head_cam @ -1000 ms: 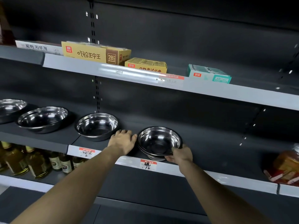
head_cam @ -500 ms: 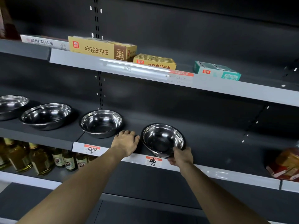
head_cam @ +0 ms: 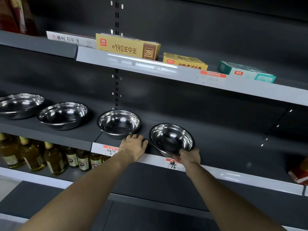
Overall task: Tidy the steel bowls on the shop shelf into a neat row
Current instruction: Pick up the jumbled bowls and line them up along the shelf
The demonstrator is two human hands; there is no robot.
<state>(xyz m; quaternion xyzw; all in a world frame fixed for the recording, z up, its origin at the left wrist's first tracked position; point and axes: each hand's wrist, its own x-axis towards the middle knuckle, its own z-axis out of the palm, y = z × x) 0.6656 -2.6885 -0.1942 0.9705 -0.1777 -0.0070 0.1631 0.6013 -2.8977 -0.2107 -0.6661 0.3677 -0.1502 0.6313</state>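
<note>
1. While tilted toward the camera, the rightmost steel bowl (head_cam: 171, 139) sits at the front edge of the middle shelf (head_cam: 225, 139), above a handwritten price tag (head_cam: 173, 164).
2. Right hand (head_cam: 189, 157): fingers pinch this bowl's near rim.
3. Left hand (head_cam: 134, 147): flat and spread on the shelf just left of the bowl, gripping nothing.
4. Three more bowls (head_cam: 119, 123) stand further left, apart from one another.
5. Bottles (head_cam: 33, 157) fill the shelf below those bowls.

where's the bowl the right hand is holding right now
In the head view, the rightmost bowl sits at the front edge of the middle shelf, just right of the left hand, with the right hand gripping its near rim above a price tag.
</note>
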